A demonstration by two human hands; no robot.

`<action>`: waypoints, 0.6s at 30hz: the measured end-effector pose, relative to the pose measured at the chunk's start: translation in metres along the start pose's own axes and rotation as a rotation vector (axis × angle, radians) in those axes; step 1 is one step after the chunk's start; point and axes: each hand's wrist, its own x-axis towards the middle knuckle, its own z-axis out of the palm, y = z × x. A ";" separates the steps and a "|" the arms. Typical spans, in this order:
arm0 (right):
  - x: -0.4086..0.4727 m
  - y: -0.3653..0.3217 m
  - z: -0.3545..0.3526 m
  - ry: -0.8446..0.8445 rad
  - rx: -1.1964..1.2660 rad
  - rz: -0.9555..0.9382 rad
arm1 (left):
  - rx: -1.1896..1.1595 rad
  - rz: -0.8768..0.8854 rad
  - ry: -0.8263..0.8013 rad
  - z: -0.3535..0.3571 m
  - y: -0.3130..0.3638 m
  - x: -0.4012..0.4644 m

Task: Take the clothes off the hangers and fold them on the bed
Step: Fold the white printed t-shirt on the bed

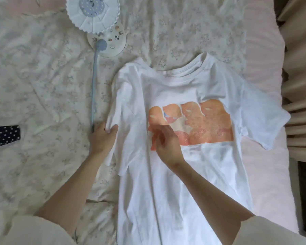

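Observation:
A white T-shirt [193, 89] with an orange print on the chest lies face up on the bed, collar pointing away from me. Its left sleeve is bunched and folded inward. My left hand [102, 137] pinches the edge of that left sleeve. My right hand [166, 144] hovers over the left end of the print with fingers loosely curled, holding nothing that I can see. The right sleeve spreads out flat toward the bed's right edge. No hanger is in view.
A floral quilt [34, 85] covers the bed. A white desk lamp [94, 13] with a long blue-grey neck lies beside the shirt on the left. A dark polka-dot cloth [4, 136] sits at the far left. Beige curtains [300, 85] hang past the right edge.

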 end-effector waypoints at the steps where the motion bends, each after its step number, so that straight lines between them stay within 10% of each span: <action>1: -0.006 -0.003 0.009 -0.029 0.000 -0.007 | -0.033 0.004 -0.018 -0.007 -0.002 0.005; 12: 0.012 -0.048 0.076 -0.437 -0.375 -0.171 | 0.209 0.060 0.499 -0.114 0.002 0.070; 18: 0.005 -0.041 0.093 -0.697 -0.772 -0.222 | -0.199 -0.412 0.403 -0.098 -0.040 0.049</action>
